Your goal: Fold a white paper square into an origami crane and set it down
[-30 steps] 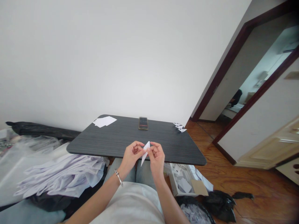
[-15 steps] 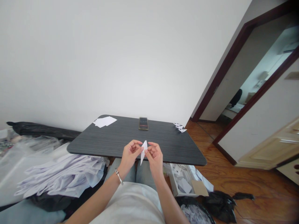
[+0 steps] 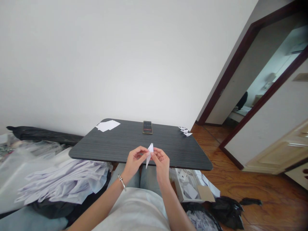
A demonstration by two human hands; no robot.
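Between my two hands is a narrow folded piece of white paper (image 3: pixel 150 150), pointed at both ends and held over the table's front edge. My left hand (image 3: pixel 136 158) pinches its left side between thumb and fingers. On the other side, my right hand (image 3: pixel 160 160) grips it with thumb and bent fingers. The paper's split upper tip and its long lower point show; its middle is partly covered by my fingertips. Several small folded paper cranes (image 3: pixel 185 131) stand at the table's right back. White paper sheets (image 3: pixel 108 125) lie at the left back.
A dark framed rectangular object (image 3: pixel 147 127) lies at the back middle of the black table (image 3: pixel 110 144), against the wall. White folded cloth (image 3: pixel 64 183) is piled at the left. A box of papers (image 3: pixel 178 186) and a black bag (image 3: pixel 227 211) sit on the floor at right.
My fingertips have closed in on the folded paper, the right hand's fingers now lying against its side. The paper has tilted and shifted slightly up and right.
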